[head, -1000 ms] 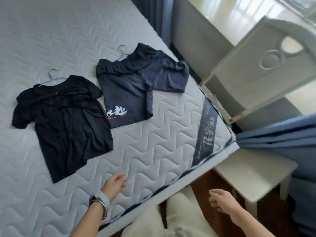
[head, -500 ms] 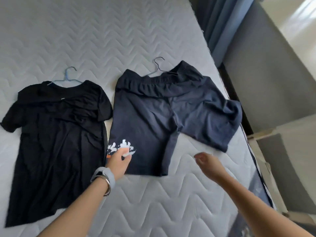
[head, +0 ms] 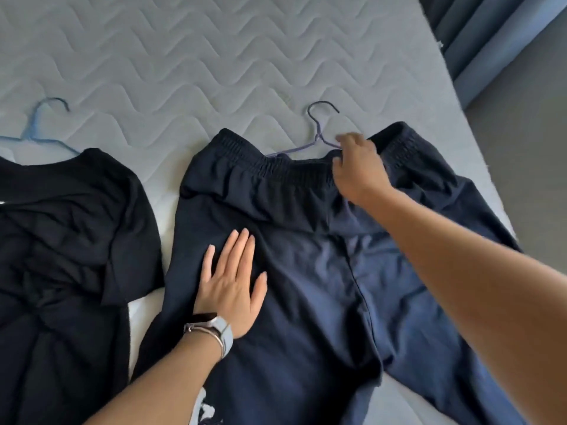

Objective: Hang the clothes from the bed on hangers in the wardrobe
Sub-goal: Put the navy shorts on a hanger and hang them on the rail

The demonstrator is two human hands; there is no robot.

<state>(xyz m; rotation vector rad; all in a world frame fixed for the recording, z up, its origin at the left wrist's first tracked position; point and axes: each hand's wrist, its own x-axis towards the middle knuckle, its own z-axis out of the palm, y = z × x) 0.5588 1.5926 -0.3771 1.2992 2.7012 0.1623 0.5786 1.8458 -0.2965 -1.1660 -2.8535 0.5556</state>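
**A:** Centre of frame, on the mattress (head: 214, 56): navy shorts (head: 306, 271) lie flat, waistband toward the top, a dark wire hanger (head: 319, 130) partly tucked into it, hook lying free on the quilting. Left hand (head: 233, 283) rests palm-down on the left leg panel, fingers straight and slightly spread, gripping nothing. Right hand (head: 359, 167) sits at the waistband just beside the hanger's right shoulder.

**B:** Right fingers closed on anything?

**A:** Curled, and touching either wire or fabric. Motion blur; cannot tell whether they are clamped.

**B:** Risks from here?

**A:** Judgement only. (1) Waistband is elastic and gathered; if the hanger is lifted by the hook with only one shoulder seated, the shorts could slide off. (2) Left palm pins the cloth; lifting before it releases would stretch the band or drag the wire out. (3) Thin wire may tilt under the uneven load of two loose legs.

**B:** Condition of the garment?

**A:** Soft, limp, creased across the seat; right leg reads lighter blue, probably window light. White print visible at the left hem, bottom edge of frame.

**B:** Other items?

**A:** Left of frame, a black T-shirt (head: 61, 240), wrinkled, with a light-blue hanger (head: 40, 124) in its neck. It is near the shorts, not touching them. Wardrobe is not in view; neither piece is hung yet.
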